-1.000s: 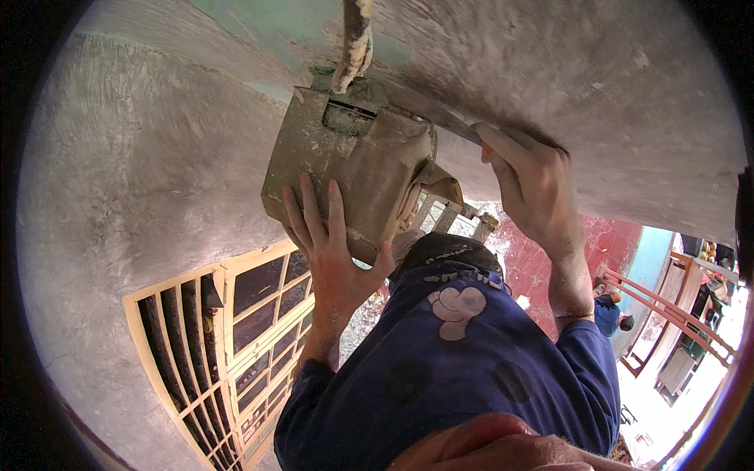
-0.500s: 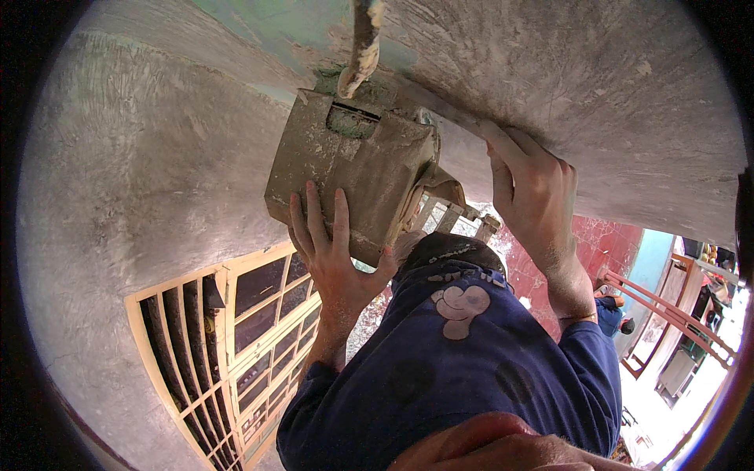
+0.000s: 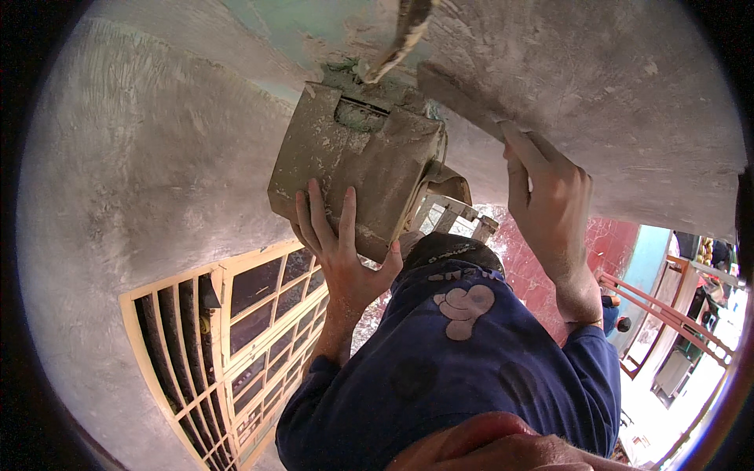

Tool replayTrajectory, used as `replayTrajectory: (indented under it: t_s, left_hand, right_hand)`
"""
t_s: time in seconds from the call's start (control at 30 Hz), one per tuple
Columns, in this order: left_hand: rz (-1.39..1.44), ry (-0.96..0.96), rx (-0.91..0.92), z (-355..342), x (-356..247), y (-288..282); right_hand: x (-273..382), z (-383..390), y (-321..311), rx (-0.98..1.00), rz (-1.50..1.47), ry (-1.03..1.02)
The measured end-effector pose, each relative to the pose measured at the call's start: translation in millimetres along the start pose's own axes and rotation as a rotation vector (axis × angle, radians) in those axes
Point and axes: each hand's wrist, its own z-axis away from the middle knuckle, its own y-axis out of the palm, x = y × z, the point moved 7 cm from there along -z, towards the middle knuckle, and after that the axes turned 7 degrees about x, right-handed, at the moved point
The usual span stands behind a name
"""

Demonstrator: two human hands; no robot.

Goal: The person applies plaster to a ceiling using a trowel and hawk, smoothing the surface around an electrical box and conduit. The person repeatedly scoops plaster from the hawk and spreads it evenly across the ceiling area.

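Note:
A boxy container [image 3: 322, 169], its sides coated in grey-brown cement, is held up against the wall. My left hand [image 3: 342, 251] grips its lower end, fingers spread along the outside and thumb round the edge. Wet greenish mortar [image 3: 357, 118] shows in a slot near its top, and more lies between its upper edge and the wall. To the right, my right hand [image 3: 546, 196] is closed on a flat, cement-smeared blade [image 3: 463, 102], which looks like a plastering trowel. The blade lies along the grey wall surface; its handle is hidden in my fingers.
A cement-crusted, bent rod or hose [image 3: 404, 39] hangs above the container. Grey plastered wall [image 3: 141, 173] extends left, with a cream barred window [image 3: 228, 337] below. Pale wooden slats [image 3: 452, 216] stand beneath me. Another person [image 3: 613, 314] is far off at right, near pink rails [image 3: 667, 314].
My right hand has shifted slightly right and the blade now shows more, standing out from the wall corner. The container and my left hand have moved slightly to the right.

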Motion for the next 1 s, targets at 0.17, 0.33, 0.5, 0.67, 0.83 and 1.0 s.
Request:
replayTrajectory:
  t_s: [0.17, 0.33, 0.5, 0.67, 0.83, 1.0]
  left_hand:
    - [0.205, -0.033, -0.217, 12.6, 25.2, -1.6]
    - [0.441, -0.3, -0.347, 7.8, 66.1, -10.9]
    - [0.803, -0.426, -0.389, -8.2, 95.4, -11.9]
    - [0.831, -0.463, -0.339, -18.2, 105.1, -7.1]
    - [0.876, -0.533, -0.356, -14.1, 104.1, -8.4]
    - [0.856, -0.513, -0.353, -14.0, 105.7, -7.1]
  right_hand:
    - [28.8, -16.8, 5.8, 0.039, 0.041, -0.097]
    - [14.2, -4.8, -5.3, 0.134, 0.198, -0.009]
    - [36.5, -9.2, -18.4, 0.065, 0.039, -0.087]
    - [51.8, -21.9, 16.4, 0.075, 0.012, -0.112]
    - [66.3, -38.1, 35.3, 0.038, 0.068, -0.116]
    - [89.7, -61.5, 63.8, 0.059, 0.146, -0.107]
